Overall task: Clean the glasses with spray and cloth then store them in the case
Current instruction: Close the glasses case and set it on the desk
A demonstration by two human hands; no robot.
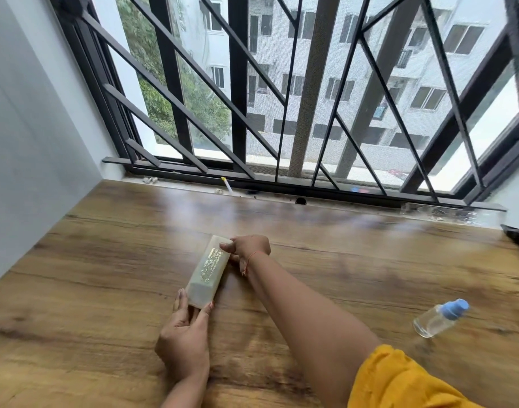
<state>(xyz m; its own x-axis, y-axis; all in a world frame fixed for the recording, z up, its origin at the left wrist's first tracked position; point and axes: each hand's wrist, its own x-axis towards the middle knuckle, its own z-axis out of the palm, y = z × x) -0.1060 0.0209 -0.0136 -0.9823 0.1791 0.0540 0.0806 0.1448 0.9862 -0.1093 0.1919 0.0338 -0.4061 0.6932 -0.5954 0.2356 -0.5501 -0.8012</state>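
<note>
Centrally, a pale translucent case (209,270) with gold lettering lies lengthwise on the wooden table (105,290). Left hand (184,337): grip narrowly closed, thumb and fingers pinching the near end of the case. Right hand (248,248): grip curled on the far end of the case. Spray bottle (439,318), blue-capped: on its side, well right of the case. Window grille (237,83): beyond the case.

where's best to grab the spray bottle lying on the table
Probably take the bottle by its clear body, from above, fingers across its width: it lies on its side, blue cap pointing far-right, and the body is its widest part.
</note>
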